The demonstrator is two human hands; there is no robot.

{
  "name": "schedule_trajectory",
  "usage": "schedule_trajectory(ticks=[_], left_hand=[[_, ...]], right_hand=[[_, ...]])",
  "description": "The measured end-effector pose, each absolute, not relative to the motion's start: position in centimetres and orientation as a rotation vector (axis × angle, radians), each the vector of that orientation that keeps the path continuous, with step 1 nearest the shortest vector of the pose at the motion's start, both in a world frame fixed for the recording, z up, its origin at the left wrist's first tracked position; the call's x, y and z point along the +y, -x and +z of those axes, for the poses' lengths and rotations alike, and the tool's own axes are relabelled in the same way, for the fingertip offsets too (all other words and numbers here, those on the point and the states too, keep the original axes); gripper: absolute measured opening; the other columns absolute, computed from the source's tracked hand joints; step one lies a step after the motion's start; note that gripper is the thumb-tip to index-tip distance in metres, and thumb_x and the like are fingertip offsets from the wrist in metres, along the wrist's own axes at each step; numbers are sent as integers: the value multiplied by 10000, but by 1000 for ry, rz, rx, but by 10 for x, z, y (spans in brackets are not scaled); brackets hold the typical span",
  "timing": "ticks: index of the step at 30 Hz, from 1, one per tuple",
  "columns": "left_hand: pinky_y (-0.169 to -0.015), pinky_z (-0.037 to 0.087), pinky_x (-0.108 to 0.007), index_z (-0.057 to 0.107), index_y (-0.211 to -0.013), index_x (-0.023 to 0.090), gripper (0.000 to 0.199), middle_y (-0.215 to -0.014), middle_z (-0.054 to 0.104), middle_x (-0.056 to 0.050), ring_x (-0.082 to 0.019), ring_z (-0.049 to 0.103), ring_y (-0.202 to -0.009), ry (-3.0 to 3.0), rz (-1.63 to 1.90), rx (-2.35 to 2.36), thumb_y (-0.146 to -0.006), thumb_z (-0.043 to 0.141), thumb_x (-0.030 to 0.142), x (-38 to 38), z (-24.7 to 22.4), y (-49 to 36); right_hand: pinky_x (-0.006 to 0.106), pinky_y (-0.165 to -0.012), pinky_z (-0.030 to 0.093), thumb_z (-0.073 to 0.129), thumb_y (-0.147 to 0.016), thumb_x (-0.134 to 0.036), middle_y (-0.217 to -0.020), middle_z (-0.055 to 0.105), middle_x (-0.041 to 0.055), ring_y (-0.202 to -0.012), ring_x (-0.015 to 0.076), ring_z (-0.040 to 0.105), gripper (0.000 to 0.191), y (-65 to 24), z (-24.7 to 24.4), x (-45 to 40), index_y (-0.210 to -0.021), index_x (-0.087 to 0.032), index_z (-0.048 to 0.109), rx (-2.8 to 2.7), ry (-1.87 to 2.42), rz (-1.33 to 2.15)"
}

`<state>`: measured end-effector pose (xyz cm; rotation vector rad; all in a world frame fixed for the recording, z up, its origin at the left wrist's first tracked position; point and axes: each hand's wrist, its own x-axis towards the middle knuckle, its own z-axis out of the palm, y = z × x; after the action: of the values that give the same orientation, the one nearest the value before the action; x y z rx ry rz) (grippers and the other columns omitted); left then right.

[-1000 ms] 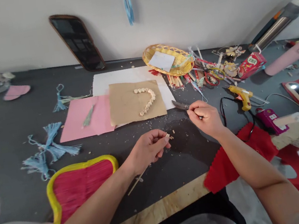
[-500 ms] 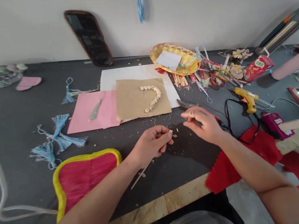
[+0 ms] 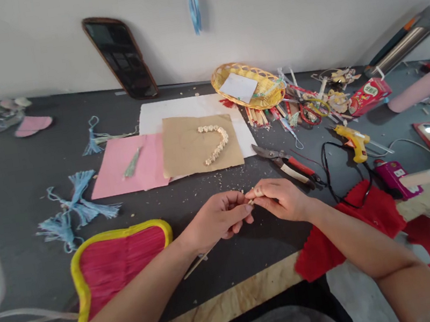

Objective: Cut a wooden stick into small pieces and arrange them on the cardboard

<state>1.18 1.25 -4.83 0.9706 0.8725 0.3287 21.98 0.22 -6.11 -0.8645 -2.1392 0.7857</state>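
Observation:
My left hand [image 3: 227,216] is closed around a thin wooden stick [image 3: 197,265], whose long end slants out below the palm. At the left thumb and fingertip a small pale wooden piece [image 3: 250,202] shows; whether it is the stick's tip I cannot tell. My right hand [image 3: 280,199] meets the left, its thumb and forefinger pinched on that pale piece. Just beyond, a curved row of small pale wooden clusters [image 3: 222,137] lies on a brown card [image 3: 183,144]. Pruning shears [image 3: 286,163] with red and white handles rest behind the right hand.
A yellow glue gun [image 3: 354,141] and its black cable are at right, near a purple power socket [image 3: 395,178]. A yellow basket [image 3: 221,75] stands behind. Blue tassels [image 3: 82,201] and a yellow-edged red piece [image 3: 123,262] lie left. A phone [image 3: 119,56] leans on the wall.
My right hand has moved left and down to meet my left hand, its fingers now pinching at the left fingertips. The shears it partly covered are now in full view.

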Motion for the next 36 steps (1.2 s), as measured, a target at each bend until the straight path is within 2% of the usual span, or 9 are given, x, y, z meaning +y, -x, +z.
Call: schedule_trajectory(ticks=[4, 11, 23, 33, 36], left_hand=[[-353, 224, -146, 604, -794, 136, 280, -659, 621, -5, -22, 364, -416, -931, 344, 863, -777, 693, 402, 12, -48, -11], [-353, 255, -142, 597, -757, 132, 256, -654, 637, -12, -27, 408, -420, -928, 385, 893, -759, 696, 368, 11, -44, -14], [-363, 308, -136, 607, -786, 120, 210, -672, 652, -12, -28, 445, -442, -892, 410, 873, -752, 698, 307, 12, -45, -16], [-351, 283, -135, 599, -744, 135, 265, -641, 643, -3, -29, 426, -427, -894, 432, 890, -741, 731, 364, 10, -42, -15], [-344, 273, -135, 600, -752, 138, 283, -632, 641, -2, -30, 425, -421, -860, 440, 888, -732, 748, 379, 11, -43, -15]], right_hand=[[281, -788, 573, 553, -937, -190, -983, 725, 85, -890, 158, 681, 195, -219, -60, 1, -1108, -195, 645, -2155, 823, 794], [259, -747, 580, 571, -929, -159, -927, 736, 86, -840, 146, 689, 134, -217, -60, 2, -1008, -185, 675, -2090, 804, 728], [270, -765, 580, 561, -937, -166, -943, 734, 88, -859, 152, 687, 137, -220, -63, 4, -1015, -180, 672, -2133, 812, 713], [270, -742, 584, 572, -938, -235, -916, 728, 66, -827, 149, 693, 148, -217, -63, 2, -1055, -197, 654, -2089, 878, 710], [273, -751, 569, 577, -932, -227, -906, 722, 58, -832, 153, 685, 145, -226, -55, 6, -1058, -197, 642, -2118, 942, 564]])
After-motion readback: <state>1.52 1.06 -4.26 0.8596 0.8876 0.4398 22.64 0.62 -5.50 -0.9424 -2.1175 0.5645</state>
